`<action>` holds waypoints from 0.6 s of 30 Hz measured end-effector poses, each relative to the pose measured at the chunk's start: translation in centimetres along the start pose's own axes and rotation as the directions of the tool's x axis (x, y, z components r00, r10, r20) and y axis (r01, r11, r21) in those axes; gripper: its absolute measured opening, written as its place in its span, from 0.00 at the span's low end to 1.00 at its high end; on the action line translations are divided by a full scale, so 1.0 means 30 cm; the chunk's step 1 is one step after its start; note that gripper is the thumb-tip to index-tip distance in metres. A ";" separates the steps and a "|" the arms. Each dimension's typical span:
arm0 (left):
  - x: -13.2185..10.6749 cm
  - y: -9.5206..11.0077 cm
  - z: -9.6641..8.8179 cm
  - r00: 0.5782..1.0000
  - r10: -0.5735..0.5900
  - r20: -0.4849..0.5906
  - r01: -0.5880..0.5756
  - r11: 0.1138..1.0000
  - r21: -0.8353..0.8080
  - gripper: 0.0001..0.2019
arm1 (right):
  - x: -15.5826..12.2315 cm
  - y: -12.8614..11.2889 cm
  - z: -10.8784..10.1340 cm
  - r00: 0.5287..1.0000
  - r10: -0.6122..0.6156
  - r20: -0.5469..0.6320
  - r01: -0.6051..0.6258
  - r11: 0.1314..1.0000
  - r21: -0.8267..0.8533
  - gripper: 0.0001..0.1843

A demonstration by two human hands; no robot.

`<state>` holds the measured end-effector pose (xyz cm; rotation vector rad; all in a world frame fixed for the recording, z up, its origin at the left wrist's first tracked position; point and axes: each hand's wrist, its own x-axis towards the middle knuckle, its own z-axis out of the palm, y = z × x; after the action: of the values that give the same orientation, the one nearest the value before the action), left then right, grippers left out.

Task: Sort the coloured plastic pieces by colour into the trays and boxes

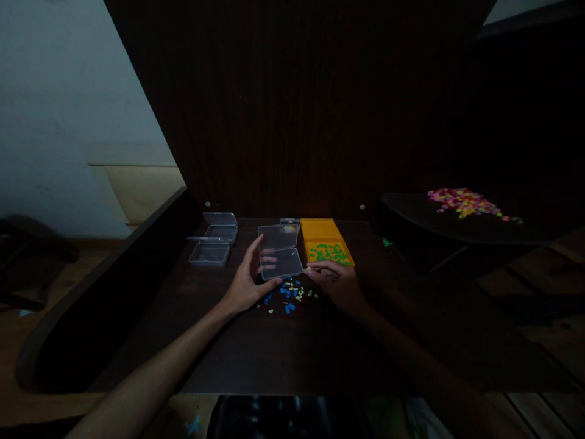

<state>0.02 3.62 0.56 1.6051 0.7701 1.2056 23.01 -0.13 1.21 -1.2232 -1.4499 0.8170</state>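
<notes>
My left hand (250,277) is wrapped round the left side of a clear plastic box (281,263), its thumb along the front edge and fingers behind. The box's lid (276,236) stands open at the back. At the box's right front corner, my right hand (333,279) is closed in a pinch on a tiny pale piece (308,269). Just in front of the box lie loose small blue pieces (289,308) and pale pieces (299,294) on the dark table. Beyond my right hand is an open yellow box (322,229) with green pieces (329,252) inside.
Two open clear boxes (209,255) stand at the left. A small clear case (289,225) with yellowish bits sits at the back. A dark panel (292,122) rises behind the table (256,360). Colourful beads or pieces (466,202) lie on a shelf (411,210) at right.
</notes>
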 end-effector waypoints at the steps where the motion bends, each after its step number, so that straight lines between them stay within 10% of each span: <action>1: -0.002 -0.001 0.005 1.000 -0.004 0.006 0.004 1.000 -0.003 0.50 | -0.002 -0.001 0.002 1.000 -0.010 -0.002 0.010 1.000 0.006 0.14; 18: -0.026 0.019 0.041 0.997 -0.007 0.080 0.010 0.999 -0.046 0.49 | -0.007 -0.023 -0.001 0.986 -0.165 -0.016 0.157 0.961 -0.226 0.13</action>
<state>0.91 2.36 0.75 1.6004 0.6933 1.1386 22.86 -0.51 1.82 -1.2591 -1.6229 0.5298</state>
